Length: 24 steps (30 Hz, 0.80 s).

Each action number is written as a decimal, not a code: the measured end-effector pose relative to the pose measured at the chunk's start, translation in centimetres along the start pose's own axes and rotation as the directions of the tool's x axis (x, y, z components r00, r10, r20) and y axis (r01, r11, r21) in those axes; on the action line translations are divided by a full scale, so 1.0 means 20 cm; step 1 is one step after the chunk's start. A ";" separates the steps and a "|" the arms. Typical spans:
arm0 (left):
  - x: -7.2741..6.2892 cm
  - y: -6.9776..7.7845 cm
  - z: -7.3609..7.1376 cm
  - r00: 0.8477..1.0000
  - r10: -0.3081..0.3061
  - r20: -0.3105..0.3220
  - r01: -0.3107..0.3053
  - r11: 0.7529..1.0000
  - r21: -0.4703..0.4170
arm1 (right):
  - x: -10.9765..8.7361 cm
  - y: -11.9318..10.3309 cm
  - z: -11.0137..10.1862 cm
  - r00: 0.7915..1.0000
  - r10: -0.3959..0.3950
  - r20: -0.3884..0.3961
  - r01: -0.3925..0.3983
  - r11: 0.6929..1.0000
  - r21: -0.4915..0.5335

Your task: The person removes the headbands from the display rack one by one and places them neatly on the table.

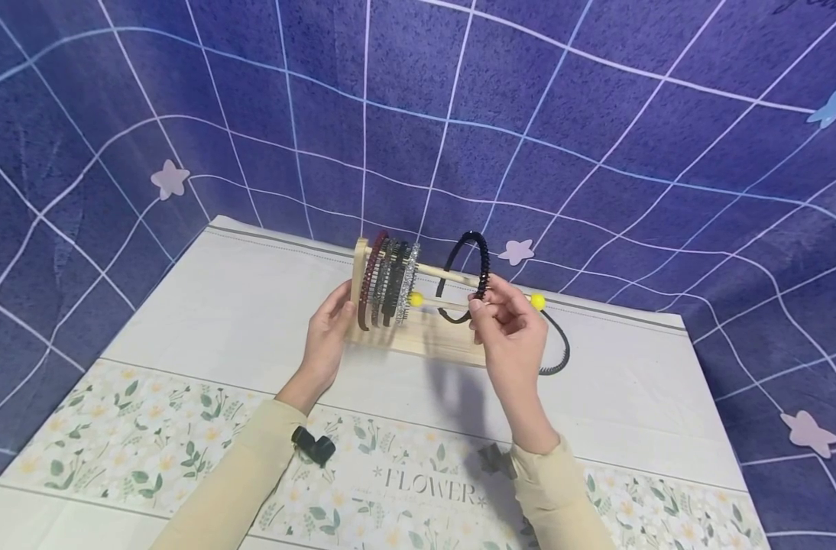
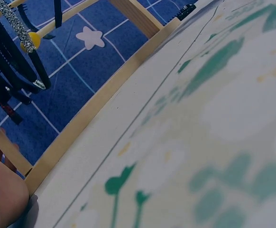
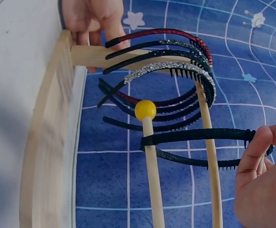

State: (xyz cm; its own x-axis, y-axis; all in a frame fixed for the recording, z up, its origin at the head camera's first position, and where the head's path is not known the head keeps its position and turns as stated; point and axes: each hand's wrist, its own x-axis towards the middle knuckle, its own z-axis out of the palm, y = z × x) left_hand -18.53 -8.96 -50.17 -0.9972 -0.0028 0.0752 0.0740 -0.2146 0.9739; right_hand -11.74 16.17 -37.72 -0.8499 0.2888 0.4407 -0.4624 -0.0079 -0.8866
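My left hand (image 1: 324,344) grips the left end of a wooden headband rack (image 1: 425,344), thumb on the near side. Between the thumb and fingers of my right hand (image 1: 514,336) is the toothed crown of a black headband (image 1: 485,263). In the right wrist view this headband (image 3: 199,134) spans the two rods, its open ends near the one tipped with a yellow ball (image 3: 145,110). Several headbands hang bunched at the rack's left end, including a dark red headband (image 3: 176,32) and a silver glitter headband (image 3: 161,69). My left fingers are partly hidden behind the end panel.
Another black headband (image 1: 565,351) shows at the rack's right end, near a second yellow ball (image 1: 538,302). The rack stands toward the back of a table with a white floral cloth (image 1: 253,473). A blue gridded backdrop (image 1: 404,114) rises close behind it.
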 end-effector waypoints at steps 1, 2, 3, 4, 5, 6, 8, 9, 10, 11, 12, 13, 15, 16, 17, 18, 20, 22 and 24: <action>0.00 0.00 0.00 1.000 0.000 0.000 0.000 1.000 -0.002 | 0.00 0.00 0.00 1.000 0.001 -0.003 -0.001 1.000 0.003; 0.00 0.00 0.00 1.000 -0.001 0.001 0.001 1.000 -0.001 | 0.00 0.00 0.00 1.000 0.001 -0.005 -0.001 1.000 0.005; 0.00 0.00 0.00 1.000 0.000 0.001 0.000 1.000 -0.003 | 0.00 -0.01 -0.01 1.000 0.002 -0.005 -0.002 1.000 0.008; 0.00 0.00 0.00 1.000 -0.002 0.002 0.002 1.000 -0.002 | 0.00 -0.01 -0.01 1.000 0.002 -0.005 -0.002 1.000 0.012; 0.00 0.00 0.00 1.000 -0.003 0.001 0.003 1.000 -0.001 | 0.00 -0.01 -0.01 1.000 0.002 -0.005 -0.002 1.000 0.014; 0.00 0.00 0.00 1.000 -0.003 0.001 0.003 1.000 0.000 | 0.00 -0.02 -0.01 1.000 0.001 -0.004 -0.001 1.000 0.012; 0.00 0.00 0.00 1.000 -0.007 0.002 0.007 1.000 0.005 | 0.01 -0.02 -0.02 1.000 -0.003 -0.003 0.003 1.000 0.011; 0.00 0.00 0.00 1.000 -0.008 0.002 0.007 1.000 0.007 | 0.01 -0.03 -0.02 1.000 -0.004 -0.002 0.004 1.000 0.012; 0.00 0.00 0.00 1.000 -0.009 0.002 0.009 1.000 0.008 | 0.01 -0.03 -0.02 1.000 -0.005 -0.002 0.005 1.000 0.013; 0.00 0.00 0.00 1.000 -0.010 0.003 0.010 1.000 0.008 | 0.01 -0.03 -0.02 1.000 -0.005 -0.003 0.006 1.000 0.013; 0.00 0.00 0.00 1.000 -0.010 0.005 0.010 1.000 0.008 | 0.01 -0.04 -0.03 1.000 -0.007 -0.004 0.007 1.000 0.011; 0.00 0.00 0.00 1.000 -0.009 0.006 0.009 1.000 0.007 | 0.01 -0.04 -0.03 1.000 -0.007 -0.004 0.008 1.000 0.013; 0.00 0.00 0.00 1.000 -0.006 0.007 0.006 1.000 -0.001 | 0.01 -0.04 -0.03 1.000 -0.008 -0.006 0.008 1.000 0.020; 0.00 0.00 0.00 1.000 -0.005 0.008 0.005 1.000 -0.004 | 0.01 -0.04 -0.04 1.000 -0.009 -0.006 0.009 1.000 0.022; 0.00 -0.01 0.00 1.000 -0.003 0.008 0.003 1.000 -0.006 | 0.01 -0.04 -0.04 1.000 -0.010 -0.006 0.010 1.000 0.027; 0.00 -0.01 -0.01 1.000 -0.002 0.007 0.002 1.000 -0.007 | 0.01 -0.05 -0.04 1.000 -0.011 -0.006 0.011 0.999 0.034; 0.00 -0.01 -0.01 1.000 -0.001 0.006 0.001 1.000 -0.008 | 0.01 -0.05 -0.05 1.000 -0.011 -0.007 0.012 0.999 0.045; 0.00 -0.01 -0.01 1.000 -0.003 0.005 0.003 1.000 -0.005 | 0.02 -0.05 -0.05 1.000 -0.011 -0.009 0.011 0.999 0.053; 0.00 -0.01 -0.01 1.000 -0.007 0.005 0.007 1.000 -0.002 | 0.02 -0.05 -0.06 1.000 -0.010 -0.014 0.010 0.998 0.054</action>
State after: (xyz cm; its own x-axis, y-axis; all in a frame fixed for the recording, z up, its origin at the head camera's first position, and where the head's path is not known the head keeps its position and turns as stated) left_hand -18.54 -9.04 -50.35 -0.9975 0.0036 0.0699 0.0675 -0.2161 0.9740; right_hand -11.23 17.43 -36.81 -0.8419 0.3019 0.4473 -0.4843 -0.0571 -0.8731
